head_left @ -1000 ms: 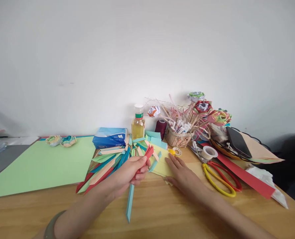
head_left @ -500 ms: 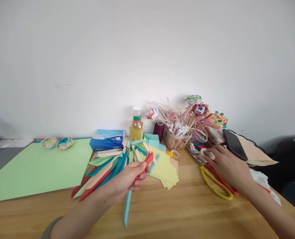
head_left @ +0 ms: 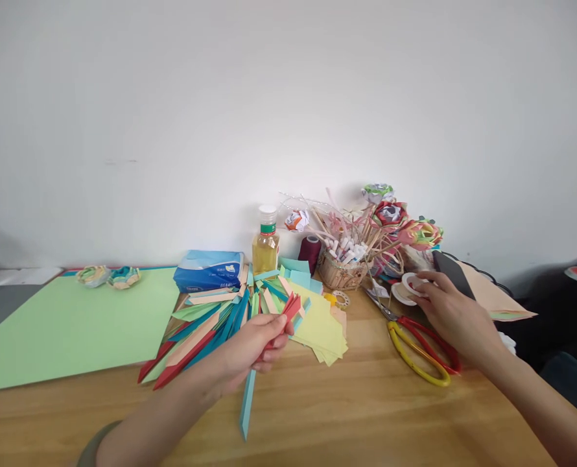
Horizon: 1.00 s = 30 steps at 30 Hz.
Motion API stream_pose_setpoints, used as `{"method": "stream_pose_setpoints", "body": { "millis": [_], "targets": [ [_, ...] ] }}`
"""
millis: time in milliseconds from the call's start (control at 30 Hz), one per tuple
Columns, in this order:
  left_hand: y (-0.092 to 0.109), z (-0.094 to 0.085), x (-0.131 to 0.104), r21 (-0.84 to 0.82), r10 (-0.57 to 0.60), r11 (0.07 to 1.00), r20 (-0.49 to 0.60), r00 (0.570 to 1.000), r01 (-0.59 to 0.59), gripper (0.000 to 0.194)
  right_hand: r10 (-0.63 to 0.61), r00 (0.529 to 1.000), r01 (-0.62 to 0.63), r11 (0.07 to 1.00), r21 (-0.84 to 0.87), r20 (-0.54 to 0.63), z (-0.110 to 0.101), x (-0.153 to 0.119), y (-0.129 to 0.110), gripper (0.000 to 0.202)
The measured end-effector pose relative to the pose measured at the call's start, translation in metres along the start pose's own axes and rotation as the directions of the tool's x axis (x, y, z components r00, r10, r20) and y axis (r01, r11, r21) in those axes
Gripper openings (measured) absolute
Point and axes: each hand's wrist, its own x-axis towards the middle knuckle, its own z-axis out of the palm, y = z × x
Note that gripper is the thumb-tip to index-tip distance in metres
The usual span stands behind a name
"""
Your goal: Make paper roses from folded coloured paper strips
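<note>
My left hand (head_left: 264, 337) is closed around a small bunch of red folded paper strips (head_left: 292, 307), their tips fanned upward. Beneath it lies a spread pile of folded paper strips (head_left: 211, 331) in blue, green, peach and red; one light blue strip (head_left: 247, 405) sticks out toward the front edge. On the right, my right hand (head_left: 447, 308) pinches the rim of a white spool (head_left: 404, 293), which is tilted. Just in front of that hand lie scissors (head_left: 417, 353) with one yellow and one red handle, blades pointing back left.
Yellow paper sheets (head_left: 317, 327) lie mid-table. Behind stand a blue tissue pack (head_left: 209, 271), a glue bottle (head_left: 266, 250), a maroon thread cone (head_left: 310, 253) and a basket (head_left: 340, 274) with paper flowers (head_left: 390, 213). Green sheets (head_left: 84, 324) carry two paper rosettes (head_left: 108, 277) at left.
My right hand has taken hold of the white spool and tipped it up, shifting slightly right and back. The scissors' red handle is now more exposed. My left hand keeps its grip on the red strips.
</note>
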Motion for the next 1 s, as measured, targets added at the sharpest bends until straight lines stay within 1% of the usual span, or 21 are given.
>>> {"method": "stream_pose_setpoints", "body": {
  "millis": [67,167,233,333,400,433,467,500,533,567,600,633,700,733,800,833,900,967,1000],
  "targets": [
    [-0.001,0.0,0.0,0.005,-0.004,1.0,0.0,1.0,0.004,0.036,0.025,1.0,-0.026,0.999,-0.041,-0.005,-0.006,0.001,0.003,0.04],
    [-0.003,-0.002,0.001,0.003,-0.003,1.0,0.013,1.0,0.003,0.035,0.01,1.0,-0.01,1.0,-0.018,-0.025,-0.013,0.002,0.005,0.045],
    [-0.005,-0.003,0.002,0.001,0.004,1.0,0.027,1.0,-0.004,0.034,-0.013,0.998,0.014,1.0,0.024,-0.055,-0.021,0.001,0.003,0.05],
    [-0.006,-0.003,0.002,-0.001,0.016,1.0,0.042,0.999,-0.016,0.034,0.0,0.983,0.019,0.994,0.105,-0.183,-0.047,-0.002,-0.006,0.051],
    [-0.006,-0.003,0.001,-0.002,0.022,1.0,0.048,0.999,-0.022,0.034,0.002,0.959,0.059,0.977,0.205,-0.284,-0.068,-0.006,-0.012,0.047],
    [-0.005,-0.003,0.001,-0.001,0.024,1.0,0.049,0.999,-0.023,0.034,-0.007,0.955,0.086,0.963,0.255,-0.296,-0.077,-0.008,-0.015,0.044],
    [-0.005,-0.002,0.0,0.001,0.021,1.0,0.046,0.999,-0.021,0.034,-0.018,0.971,0.098,0.941,0.325,-0.24,-0.084,-0.011,-0.018,0.041],
    [-0.004,-0.002,0.0,0.003,0.017,1.0,0.041,0.999,-0.017,0.034,-0.079,0.978,0.153,0.903,0.402,-0.193,-0.087,-0.014,-0.021,0.039],
    [-0.004,-0.001,0.0,0.004,0.009,1.0,0.038,0.999,-0.009,0.034,-0.148,0.981,0.191,0.865,0.464,-0.128,-0.087,-0.017,-0.025,0.037],
    [-0.003,-0.001,0.0,0.004,0.002,1.0,0.034,0.999,-0.002,0.034,-0.227,0.973,0.222,0.836,0.503,-0.052,-0.083,-0.02,-0.028,0.035],
    [-0.003,0.0,0.0,0.005,-0.005,1.0,0.034,0.999,0.005,0.033,-0.264,0.965,0.226,0.825,0.518,0.0,-0.075,-0.022,-0.032,0.035],
    [-0.004,0.0,0.0,0.007,-0.01,1.0,0.033,0.999,0.01,0.033,-0.311,0.949,0.246,0.832,0.497,0.049,-0.064,-0.025,-0.037,0.031],
    [-0.004,0.0,0.0,0.011,-0.009,1.0,0.038,0.999,0.008,0.032,-0.363,0.924,0.296,0.88,0.371,0.125,-0.038,-0.028,-0.044,0.029],
    [-0.005,-0.001,-0.001,0.011,-0.006,1.0,0.04,0.999,0.006,0.032,-0.383,0.914,0.328,0.892,0.31,0.134,-0.025,-0.029,-0.046,0.031],
    [-0.005,-0.001,-0.001,0.007,-0.001,1.0,0.047,0.999,0.001,0.032,-0.421,0.892,0.373,0.89,0.263,0.163,-0.005,-0.03,-0.047,0.031],
    [-0.006,-0.001,-0.001,0.004,0.002,1.0,0.051,0.999,-0.002,0.032,-0.416,0.897,0.377,0.896,0.236,0.147,0.001,-0.03,-0.046,0.032],
    [-0.006,-0.002,-0.001,0.004,0.005,1.0,0.052,0.999,-0.005,0.033,-0.402,0.909,0.38,0.907,0.183,0.106,0.006,-0.029,-0.041,0.032],
    [-0.005,-0.002,0.0,0.009,0.006,1.0,0.045,0.999,-0.007,0.033,-0.4,0.915,0.392,0.911,0.127,0.049,0.002,-0.031,-0.038,0.032],
    [-0.005,-0.002,0.0,0.011,0.006,1.0,0.041,0.999,-0.007,0.033,-0.415,0.909,0.41,0.906,0.108,0.028,-0.001,-0.033,-0.038,0.031]
  ]
}}
